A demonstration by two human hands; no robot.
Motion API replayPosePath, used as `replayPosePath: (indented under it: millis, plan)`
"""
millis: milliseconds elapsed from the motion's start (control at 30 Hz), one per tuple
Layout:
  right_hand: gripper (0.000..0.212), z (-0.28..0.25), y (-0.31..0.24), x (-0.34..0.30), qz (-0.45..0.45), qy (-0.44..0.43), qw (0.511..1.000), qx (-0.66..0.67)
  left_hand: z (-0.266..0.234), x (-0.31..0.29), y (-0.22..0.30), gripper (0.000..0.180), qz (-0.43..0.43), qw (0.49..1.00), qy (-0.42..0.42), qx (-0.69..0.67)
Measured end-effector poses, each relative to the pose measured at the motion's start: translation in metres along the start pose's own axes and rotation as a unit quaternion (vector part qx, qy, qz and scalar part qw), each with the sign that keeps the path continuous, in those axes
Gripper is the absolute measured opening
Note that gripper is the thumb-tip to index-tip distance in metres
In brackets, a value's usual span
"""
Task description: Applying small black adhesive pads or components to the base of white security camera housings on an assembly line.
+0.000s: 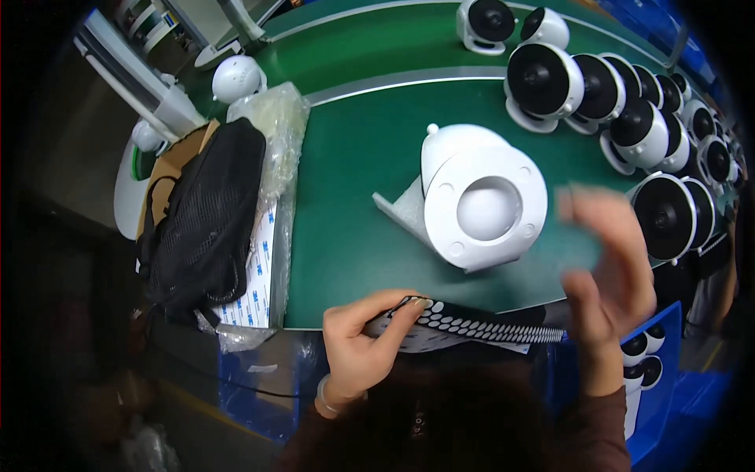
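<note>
My left hand point(362, 338) pinches one end of a sheet of round pads point(464, 324), black with rows of white dots, at the table's front edge. The sheet stretches to the right, toward my right wrist. My right hand point(613, 259) is raised right of a white round device and blurred by motion. Its thumb and fingers stand apart, and I make out nothing between them. The white device point(480, 197) lies on the table with its ring-shaped base facing up, showing small round recesses around a central hole. Beneath its left side is a grey-white foam piece point(405, 206).
Several white devices with black round fronts point(543, 79) stand along the right side. A black mesh bag point(208, 220) and clear plastic wrap point(283, 134) lie on the left. A blue bin point(664, 385) with more devices sits at lower right, beside the green table point(354, 181).
</note>
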State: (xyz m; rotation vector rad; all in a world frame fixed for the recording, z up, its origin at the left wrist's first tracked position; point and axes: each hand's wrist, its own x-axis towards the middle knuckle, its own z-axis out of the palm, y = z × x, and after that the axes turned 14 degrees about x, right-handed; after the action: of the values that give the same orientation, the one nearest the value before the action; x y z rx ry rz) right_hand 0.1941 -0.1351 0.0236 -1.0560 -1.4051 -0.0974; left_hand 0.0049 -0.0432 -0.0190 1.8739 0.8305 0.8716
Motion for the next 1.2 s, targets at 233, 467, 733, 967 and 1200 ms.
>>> replayPosePath:
  millis: [233, 467, 733, 967, 1200]
  plan:
    - [0.013, 0.034, -0.015, -0.039, 0.250, -0.053, 0.963, 0.083, 0.002, -0.001, 0.019, 0.005, 0.009, 1.000, -0.002, 0.025]
    - [0.015, 0.034, -0.015, -0.041, 0.255, -0.031, 0.961, 0.105, 0.003, 0.003, 0.025, 0.010, 0.014, 0.998, -0.062, -0.008]
    - [0.016, 0.031, -0.022, -0.038, 0.191, -0.013, 0.981, 0.032, 0.016, -0.002, 0.030, 0.009, 0.077, 0.992, 0.027, 0.093]
    - [0.015, 0.024, -0.017, -0.035, 0.207, -0.020, 0.976, 0.058, 0.020, -0.001, 0.031, 0.009, 0.113, 0.984, 0.044, 0.129]
    - [0.013, 0.017, -0.014, -0.029, 0.250, -0.063, 0.964, 0.068, 0.025, -0.004, 0.028, 0.008, 0.100, 0.984, 0.053, 0.138]
